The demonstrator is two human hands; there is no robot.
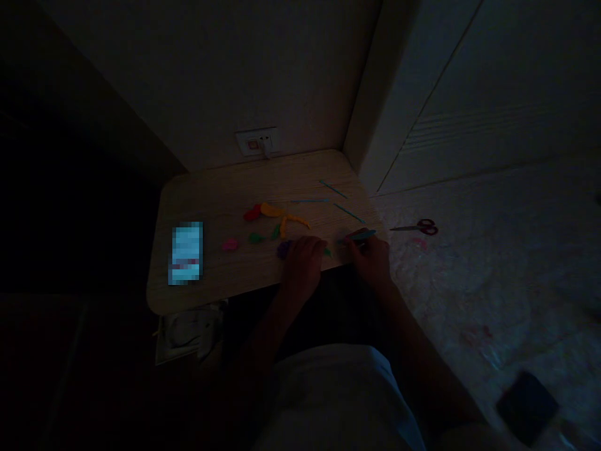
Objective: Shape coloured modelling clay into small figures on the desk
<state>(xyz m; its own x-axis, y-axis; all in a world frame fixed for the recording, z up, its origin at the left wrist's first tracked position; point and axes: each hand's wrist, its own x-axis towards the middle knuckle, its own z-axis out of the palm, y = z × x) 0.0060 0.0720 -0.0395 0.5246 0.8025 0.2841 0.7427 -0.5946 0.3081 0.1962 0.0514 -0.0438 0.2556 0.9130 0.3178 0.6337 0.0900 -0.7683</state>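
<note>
- In the head view, my left hand (pixel 303 260) rests low over the near edge of the wooden table (pixel 211 194), its fingers curled down; the room is too dark for me to tell whether they are clamped on anything.
- Just beside those fingers, on their left, lies a purple lump (pixel 283 249), partly covered by my hand; a small green bit (pixel 327 252) shows on their right.
- My right hand (pixel 373 257) is at the table's near right corner, thumb and fingers pinched together on a blue-green tool (pixel 364 236) that lies slantwise across them.
- Between my two hands there is a narrow gap, and they do not touch.
- Farther left on the tabletop I see a green lump (pixel 256 238), a green leaf shape (pixel 275 232) and a pink lump (pixel 230 244), well apart from my fingers.
- Behind them a red piece (pixel 252 213) touches an orange piece (pixel 271 210), which runs out into thin strands.
- Three thin sticks lie beyond my hands: a rear stick (pixel 333 188), a middle stick (pixel 310 201) and a front stick (pixel 350 213).
- A lit phone (pixel 186 254) lies at the table's left end.
- Off the table's right side, scissors (pixel 416 228) lie on a pale sheet (pixel 460 282).
</note>
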